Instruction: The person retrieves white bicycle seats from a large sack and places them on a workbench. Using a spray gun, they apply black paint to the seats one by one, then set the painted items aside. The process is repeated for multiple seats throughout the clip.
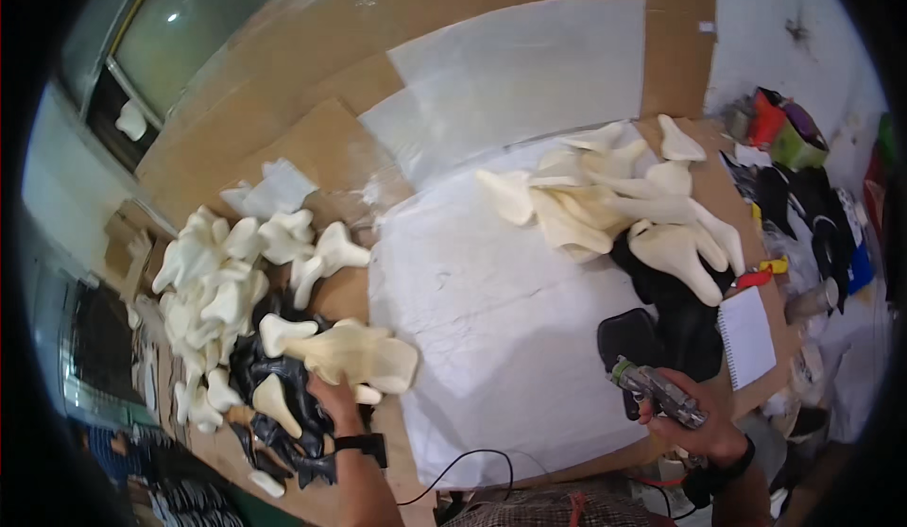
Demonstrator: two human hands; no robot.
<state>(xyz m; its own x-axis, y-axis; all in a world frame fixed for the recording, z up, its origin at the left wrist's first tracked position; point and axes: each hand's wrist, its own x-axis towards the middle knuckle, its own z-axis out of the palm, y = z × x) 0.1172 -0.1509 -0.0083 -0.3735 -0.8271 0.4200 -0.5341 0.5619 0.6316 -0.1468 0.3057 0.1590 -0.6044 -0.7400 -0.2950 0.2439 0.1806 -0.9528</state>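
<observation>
At the left pile, my left hand [333,402] grips the near edge of a cream saddle-shaped foam pad [364,355]; its fingertips are partly hidden. Black saddle-like pieces [269,374] lie beneath and beside that hand, with a smaller cream pad [275,404] on top of them. On the right, my right hand [704,425] is wrapped round a metal spray gun [661,392], whose nozzle end points left. Just beyond the gun sits a flat black saddle-shaped piece [628,338].
Several cream foam pads [213,286] are heaped at the left. More pads [590,192] lie at the far right, over black pieces [685,333]. A white sheet [501,338] covers the middle. A spiral notebook [748,338] and red-yellow tool [761,274] lie right. A dark cable [472,453] curves near me.
</observation>
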